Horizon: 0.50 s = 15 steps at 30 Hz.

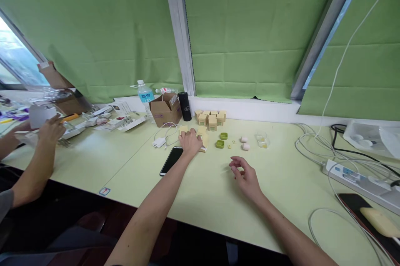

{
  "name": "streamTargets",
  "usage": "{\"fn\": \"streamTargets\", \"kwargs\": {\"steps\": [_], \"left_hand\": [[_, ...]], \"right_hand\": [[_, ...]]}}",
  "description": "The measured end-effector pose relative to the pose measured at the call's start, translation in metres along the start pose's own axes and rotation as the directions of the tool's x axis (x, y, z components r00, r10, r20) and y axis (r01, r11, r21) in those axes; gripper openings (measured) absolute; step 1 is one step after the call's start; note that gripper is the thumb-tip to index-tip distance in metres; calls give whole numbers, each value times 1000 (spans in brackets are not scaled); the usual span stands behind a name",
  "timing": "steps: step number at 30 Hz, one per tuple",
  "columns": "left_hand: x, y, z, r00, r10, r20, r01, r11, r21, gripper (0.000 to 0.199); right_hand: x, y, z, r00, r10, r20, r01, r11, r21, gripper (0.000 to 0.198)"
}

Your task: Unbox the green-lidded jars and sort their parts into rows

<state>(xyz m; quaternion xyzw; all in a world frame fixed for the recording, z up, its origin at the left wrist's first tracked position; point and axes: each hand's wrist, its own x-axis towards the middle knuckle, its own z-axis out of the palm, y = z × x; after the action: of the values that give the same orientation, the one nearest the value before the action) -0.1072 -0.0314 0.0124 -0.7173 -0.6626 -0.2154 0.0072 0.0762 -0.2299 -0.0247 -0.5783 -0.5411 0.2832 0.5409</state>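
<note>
My left hand (191, 144) reaches down onto a small pile of pale yellow card pieces (203, 136), its fingers bent and their tips hidden. A dark-screened phone (171, 161) lies beside that wrist. Above the table, my right hand (248, 177) is held with fingers loosely curved and apart, nothing in them. Beyond it are two small green square containers (220, 144), tiny yellow-green pieces (229, 146), two pale pink rounded pieces (246, 146) and clear round plastic pieces (263, 142). Several small kraft boxes (212, 123) stand grouped near the wall.
A cardboard box (166, 109), a black cylinder (185, 106) and a water bottle (145, 95) stand at the back. A white charger (159, 142) with cable lies left. Rightward are a power strip (359, 180), loose cables and another phone (353, 203). Another person's hand (51, 129) works at far left.
</note>
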Motion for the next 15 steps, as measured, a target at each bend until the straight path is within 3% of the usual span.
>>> {"fn": "streamTargets", "kwargs": {"steps": [3,6,9,15], "left_hand": [[6,-2,-2,997,-15,-78,15,1000,2,51],[19,-8,-2,994,-98,45,100,995,-26,65],[30,-14,0,978,-107,180,115,993,-35,64],[27,-17,6,988,-1,156,12,997,-72,56]], "right_hand": [[-1,-1,1,999,-35,4,35,999,-38,36],[-2,-1,1,998,-67,18,68,995,-77,32],[-3,-1,2,995,-92,46,97,988,-122,31],[-4,1,3,989,-138,60,146,975,-166,30]]}}
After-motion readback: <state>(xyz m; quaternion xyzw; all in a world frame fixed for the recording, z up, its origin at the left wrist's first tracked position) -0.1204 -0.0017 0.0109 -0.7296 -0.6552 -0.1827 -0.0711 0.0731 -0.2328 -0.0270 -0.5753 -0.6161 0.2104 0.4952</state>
